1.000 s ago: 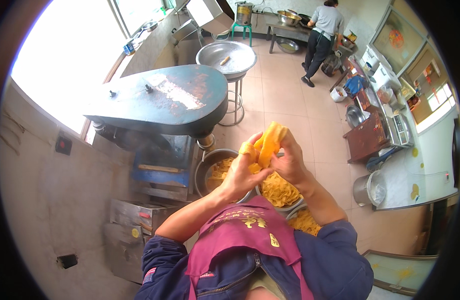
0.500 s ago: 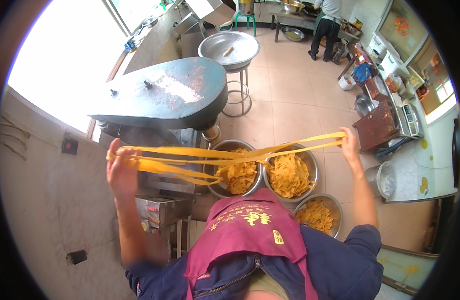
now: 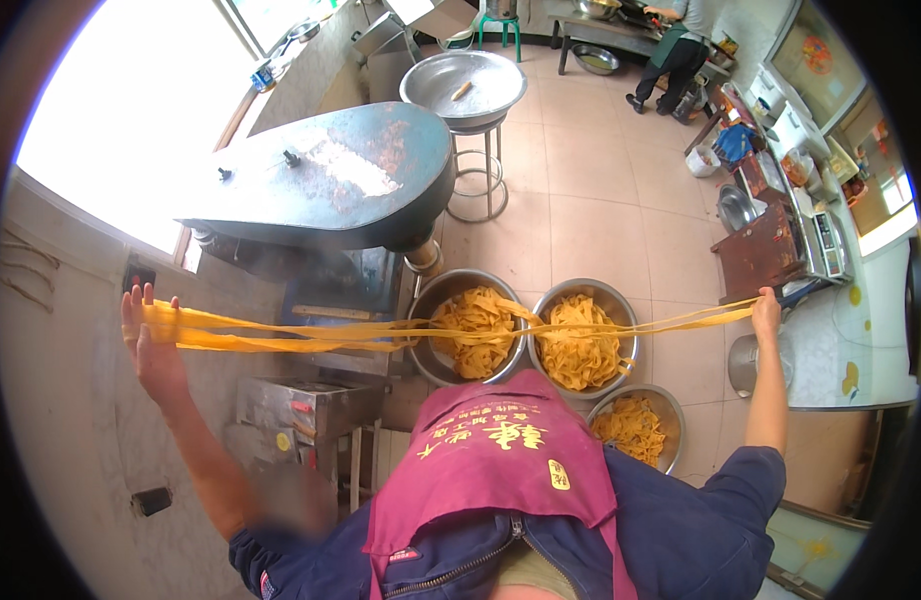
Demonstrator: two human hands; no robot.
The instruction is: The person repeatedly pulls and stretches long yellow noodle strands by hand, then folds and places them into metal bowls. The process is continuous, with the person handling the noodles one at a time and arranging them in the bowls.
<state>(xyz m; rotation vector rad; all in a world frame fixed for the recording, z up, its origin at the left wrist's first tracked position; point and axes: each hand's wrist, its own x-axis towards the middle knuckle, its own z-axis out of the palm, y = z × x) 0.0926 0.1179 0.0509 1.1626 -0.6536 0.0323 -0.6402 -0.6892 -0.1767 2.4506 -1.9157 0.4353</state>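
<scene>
My left hand [image 3: 157, 350] is raised at the far left, fingers spread, with long orange noodle strips [image 3: 241, 343] looped on it. The strips stretch almost level across the view to my right hand [image 3: 767, 310], whose fingers are closed on their other ends. Beneath them sit two steel bowls heaped with similar noodles, one in the middle [image 3: 421, 359] and one to its right [image 3: 606, 291]. A smaller noodle bowl [image 3: 678, 432] stands nearer, partly behind my maroon apron [image 3: 481, 470].
A blue-grey metal machine [image 3: 321, 170] and steel box [image 3: 271, 400] stand at the left. Beyond are a wide basin [image 3: 501, 80] on a stand and a bent-over person [image 3: 671, 65]. A cluttered counter [image 3: 851, 330] and wooden cabinet [image 3: 766, 250] line the right.
My hands, close together a second ago, have moved far apart to either side, stretching the strips level. The person at the back has bent over toward the low bench.
</scene>
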